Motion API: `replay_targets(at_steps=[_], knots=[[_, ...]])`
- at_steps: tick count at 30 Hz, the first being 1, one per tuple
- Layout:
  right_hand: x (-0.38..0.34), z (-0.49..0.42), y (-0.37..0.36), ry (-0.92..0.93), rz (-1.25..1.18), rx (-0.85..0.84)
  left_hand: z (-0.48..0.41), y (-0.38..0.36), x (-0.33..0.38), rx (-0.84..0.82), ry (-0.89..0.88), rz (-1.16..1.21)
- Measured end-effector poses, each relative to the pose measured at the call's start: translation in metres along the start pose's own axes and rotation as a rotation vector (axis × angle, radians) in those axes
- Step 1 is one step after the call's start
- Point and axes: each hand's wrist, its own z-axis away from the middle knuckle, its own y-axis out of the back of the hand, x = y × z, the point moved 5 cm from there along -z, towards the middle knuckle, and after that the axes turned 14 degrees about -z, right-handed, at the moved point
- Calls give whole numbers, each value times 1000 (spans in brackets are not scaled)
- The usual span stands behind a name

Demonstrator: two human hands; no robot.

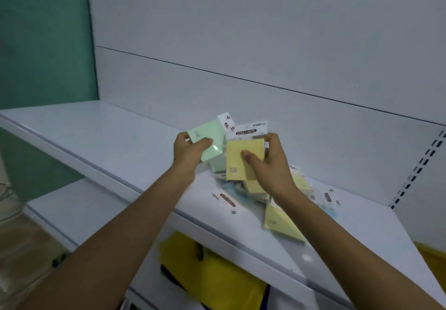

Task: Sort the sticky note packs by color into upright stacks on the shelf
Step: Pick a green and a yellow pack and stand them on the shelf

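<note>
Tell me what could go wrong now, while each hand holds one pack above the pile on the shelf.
The loose yellow pack lies near the front edge of the shelf, close to the right forearm; that arm might brush it off. The pile is mixed and untidy, so packs may slide when one is pulled out. The left hand grips the green pack near one side only; it might slip.
</note>
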Motion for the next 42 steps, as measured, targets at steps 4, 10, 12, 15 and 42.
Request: replay_targets(at_steps=[4,10,12,15,42], knots=[[-11,-6,-104,-62,-52,-135,-12,109,29,30,-22,-9],[-35,12,-285,-44,-191,-327,-9,306,54,247,-49,12],[-43,21,-339,-36,-218,-392,0,366,58,341,-55,-7],[-46,32,-406,-115,-314,-487,17,442,61,462,-54,-64],[45,-207,-618,-59,-203,-349,-261,547,76,357,-50,-210]])
